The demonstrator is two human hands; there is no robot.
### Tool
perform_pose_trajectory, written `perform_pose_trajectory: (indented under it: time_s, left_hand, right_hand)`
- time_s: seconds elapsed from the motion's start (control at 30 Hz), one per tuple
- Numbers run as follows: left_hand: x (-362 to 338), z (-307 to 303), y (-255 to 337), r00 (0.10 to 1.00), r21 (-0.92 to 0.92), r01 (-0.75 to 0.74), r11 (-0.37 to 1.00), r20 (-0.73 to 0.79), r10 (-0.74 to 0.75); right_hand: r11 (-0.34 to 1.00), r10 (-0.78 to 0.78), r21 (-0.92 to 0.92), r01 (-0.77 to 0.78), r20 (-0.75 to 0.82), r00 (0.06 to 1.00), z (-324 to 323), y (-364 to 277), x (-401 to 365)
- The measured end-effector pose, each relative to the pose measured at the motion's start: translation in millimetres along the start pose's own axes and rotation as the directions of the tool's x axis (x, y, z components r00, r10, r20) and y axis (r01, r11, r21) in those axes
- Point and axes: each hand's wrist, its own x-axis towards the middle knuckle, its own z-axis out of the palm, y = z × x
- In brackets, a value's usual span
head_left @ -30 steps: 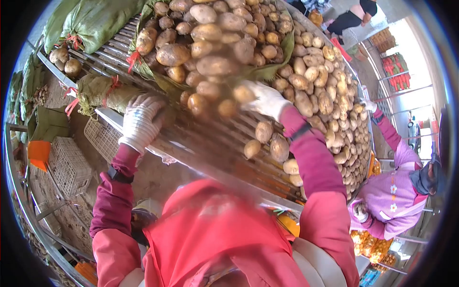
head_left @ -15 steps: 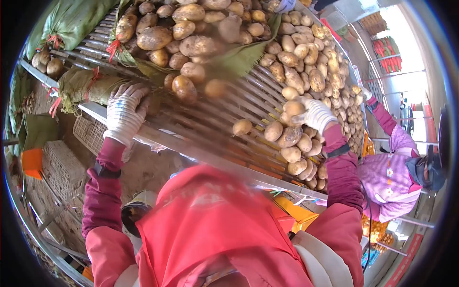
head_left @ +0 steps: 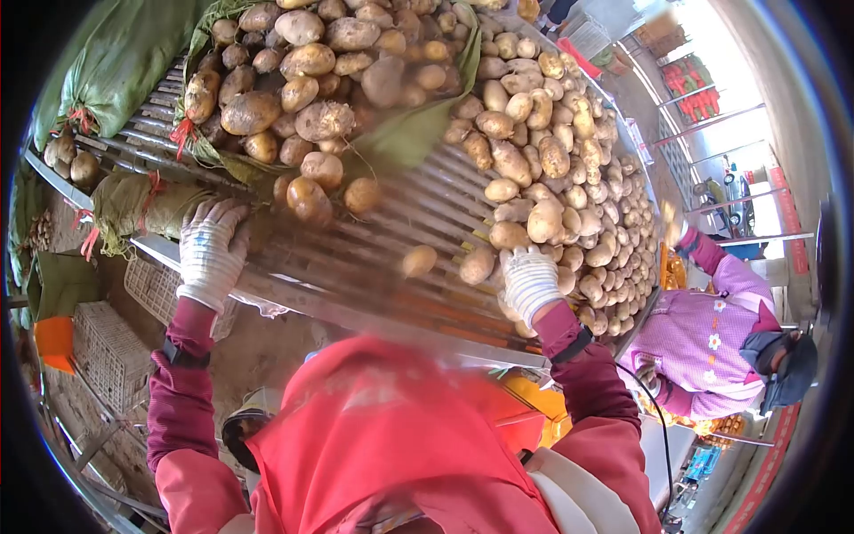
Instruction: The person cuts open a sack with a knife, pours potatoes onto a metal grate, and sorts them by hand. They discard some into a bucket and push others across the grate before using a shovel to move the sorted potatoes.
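Observation:
In the head view, my left hand point(head_left: 212, 255), in a striped white glove, rests at the metal edge of a slatted table point(head_left: 374, 240) beside a rolled green mesh sack point(head_left: 133, 206). Its fingers are stretched out and hold nothing I can see. My right hand point(head_left: 531, 282), gloved alike, lies over the near side of a large heap of potatoes point(head_left: 578, 169), fingers extended and touching the potatoes. One single potato point(head_left: 419, 261) and another potato point(head_left: 477, 265) lie on the slats left of it. An opened green sack point(head_left: 400, 133) spills larger, dirtier potatoes point(head_left: 307, 60) at the top.
Full green sacks point(head_left: 129, 76) lie at the upper left. Plastic crates point(head_left: 111, 356) stand on the ground below the table edge. At right, a co-worker point(head_left: 703, 334) in a purple checked garment reaches toward the potatoes. A black cable point(head_left: 654, 409) hangs near my right arm.
My right hand has moved left and down, from a potato in the heap to the heap's near edge. My left hand shows little movement. The view has shifted slightly.

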Motion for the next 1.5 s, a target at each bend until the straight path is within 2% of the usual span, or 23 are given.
perform_pose_trajectory:
  time_s: [0.13, 0.17, 0.27, 0.33, 0.37, 0.43, 0.47, 0.53, 0.6, 0.63, 0.67, 0.7, 0.73, 0.77, 0.8, 0.93, 1.0, 1.07, 1.13, 1.23, 1.33, 1.43, 1.5]
  left_hand:
    - [-1.2, 0.4, 0.1, 1.000, 0.012, 0.008, 1.000, 0.013, -0.008]
    - [-1.6, 1.6, 0.1, 1.000, 0.018, 0.003, 1.000, 0.003, -0.003]
    - [-0.9, 1.3, 1.3, 1.000, 0.026, -0.001, 1.000, -0.005, 0.001]
    - [0.1, -0.5, 2.9, 1.000, 0.031, -0.003, 1.000, -0.001, 0.003]
    - [-0.4, -0.9, 4.4, 1.000, 0.027, 0.009, 1.000, -0.004, -0.009]
    - [-1.2, 0.9, 3.7, 1.000, 0.025, 0.013, 1.000, -0.019, -0.012]
    - [-0.9, 1.9, 3.3, 1.000, 0.025, 0.012, 1.000, -0.025, -0.012]
    - [-2.1, 2.4, 3.4, 0.999, 0.003, 0.017, 1.000, -0.029, -0.017]
    - [-2.2, 0.3, 5.3, 0.999, -0.012, 0.031, 0.999, -0.035, -0.031]
    - [-2.7, -1.8, 7.2, 0.998, -0.029, 0.046, 0.999, -0.035, -0.047]
    - [-3.0, -3.7, 7.9, 0.998, -0.024, 0.032, 0.999, -0.057, -0.033]
    - [-3.0, -3.2, 6.8, 0.997, -0.044, 0.029, 0.999, -0.064, -0.031]
    - [-2.9, -3.5, 6.1, 0.997, -0.065, 0.026, 0.998, -0.069, -0.030]
    - [-1.3, -7.0, 7.9, 0.997, -0.075, 0.011, 0.997, -0.077, -0.017]
    - [0.1, -9.2, 8.4, 0.996, -0.074, 0.015, 0.997, -0.081, -0.021]
    - [-0.9, -10.4, 9.8, 0.997, -0.057, 0.018, 0.998, -0.073, -0.022]
    - [-1.3, -10.2, 8.6, 0.998, -0.042, 0.019, 0.999, -0.065, -0.021]
    - [-2.1, -10.1, 6.8, 0.996, -0.042, 0.014, 0.999, -0.086, -0.017]
    - [-1.8, -10.3, 7.7, 0.995, -0.065, 0.004, 0.998, -0.099, -0.010]
    - [-1.1, -10.7, 8.4, 0.996, -0.048, -0.003, 0.999, -0.092, -0.001]
    - [1.4, -13.3, 11.3, 0.997, -0.038, 0.004, 0.999, -0.078, -0.007]
    - [1.3, -12.7, 10.5, 0.998, -0.035, 0.009, 0.999, -0.064, -0.012]
    - [-0.1, -11.7, 9.8, 0.996, -0.052, 0.010, 0.999, -0.085, -0.014]
  right_hand:
    - [0.999, -0.034, -0.040, 0.036, 0.054, 0.998, 9.0, 0.8, -5.4]
    - [0.998, -0.054, 0.008, 0.054, -0.030, 0.998, 8.3, 3.4, -7.0]
    - [0.958, -0.166, 0.260, 0.118, 0.173, 0.971, -27.2, 33.0, 3.8]
    - [0.837, -0.214, 0.521, 0.165, 0.034, 0.976, -24.8, 61.1, 19.1]
    - [0.418, -0.225, 0.901, 0.117, -0.023, 0.974, -44.9, 60.3, 21.3]
    - [-0.054, -0.171, 0.952, 0.300, -0.305, 0.937, -89.9, 63.3, 35.4]
    - [0.037, -0.150, 0.845, 0.533, -0.523, 0.839, -109.1, 68.7, 55.0]
    - [-0.339, 0.024, 0.776, 0.533, -0.559, 0.829, -134.9, 72.9, 87.1]
    - [-0.654, 0.186, 0.560, 0.509, -0.533, 0.826, -159.1, 76.6, 111.7]
    - [-0.618, 0.184, 0.591, 0.519, -0.532, 0.826, -154.7, 80.1, 131.9]
    - [-0.353, 0.134, 0.755, 0.552, -0.544, 0.829, -130.1, 79.0, 158.2]
    - [0.061, 0.057, 0.830, 0.555, -0.558, 0.828, -101.1, 74.4, 186.4]
    - [0.422, -0.032, 0.758, 0.497, -0.535, 0.844, -76.2, 66.8, 210.7]
    - [0.772, -0.009, 0.626, 0.107, -0.158, 0.987, -82.2, 59.0, 224.2]
    - [0.819, -0.007, 0.566, 0.095, -0.156, 0.988, -75.2, 47.5, 228.6]
    - [0.926, 0.060, 0.378, -0.004, -0.135, 0.989, -68.1, 14.2, 247.0]
    - [0.965, 0.087, 0.261, -0.024, -0.234, 0.968, -68.0, 7.8, 244.5]
    - [0.957, 0.059, 0.290, 0.014, -0.242, 0.968, -64.9, 11.4, 240.3]
    - [0.938, 0.014, 0.346, 0.038, -0.148, 0.989, -56.2, 17.8, 229.1]
    - [0.945, -0.005, 0.322, 0.055, -0.155, 0.988, -21.2, 25.4, 236.6]
    - [0.927, -0.018, 0.369, 0.062, -0.123, 0.992, -58.7, 28.0, 195.2]
    - [0.758, -0.135, 0.615, 0.218, -0.180, 0.974, -59.4, 40.8, 191.6]
    - [0.518, -0.193, 0.828, 0.215, -0.132, 0.972, -57.8, 48.0, 202.5]
